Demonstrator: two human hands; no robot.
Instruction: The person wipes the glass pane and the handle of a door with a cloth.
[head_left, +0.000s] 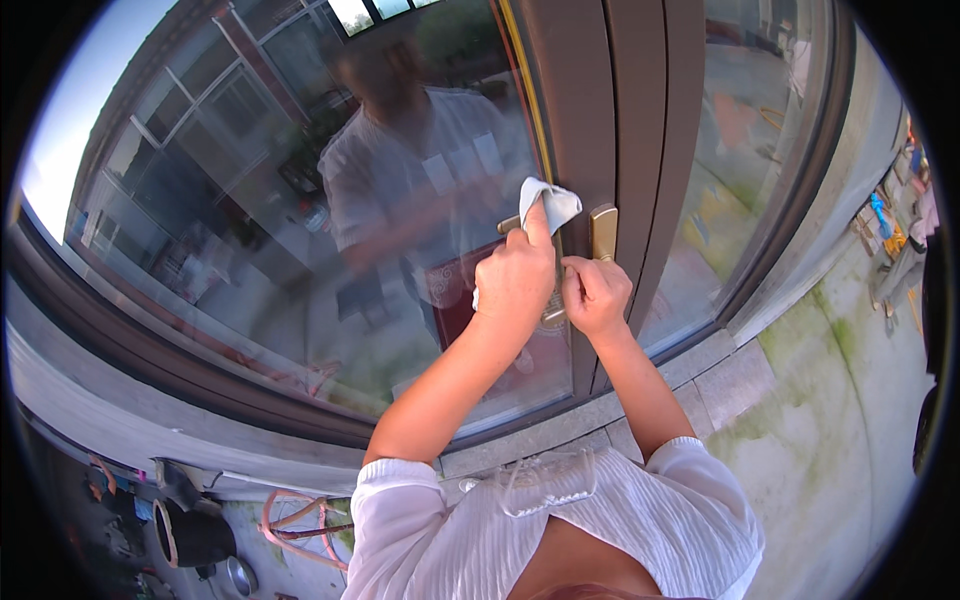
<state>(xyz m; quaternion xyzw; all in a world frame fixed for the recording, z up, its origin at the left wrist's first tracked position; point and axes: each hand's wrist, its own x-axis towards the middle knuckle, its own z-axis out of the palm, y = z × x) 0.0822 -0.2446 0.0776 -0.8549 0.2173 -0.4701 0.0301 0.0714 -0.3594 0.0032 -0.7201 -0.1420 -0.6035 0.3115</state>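
Observation:
My left hand (517, 274) holds a pale folded cloth (556, 206). Its raised index finger presses the cloth near the edge of the brown door frame (574, 90), beside the glass pane (450, 135). A bit of the cloth also shows at the heel of that hand. Just to the right, my right hand (600, 294) is closed around the lower part of a gold-coloured door handle (604, 229), which its fingers partly hide. A second gold-coloured metal piece (553, 313) shows below, between the two hands.
Another glass pane (739, 150) stands to the right, above a stone sill (731, 379). At lower left are a black bucket (199, 532), a metal bowl (241, 576) and a pinkish tubular frame (300, 529). Assorted items (892, 225) lie at the right wall.

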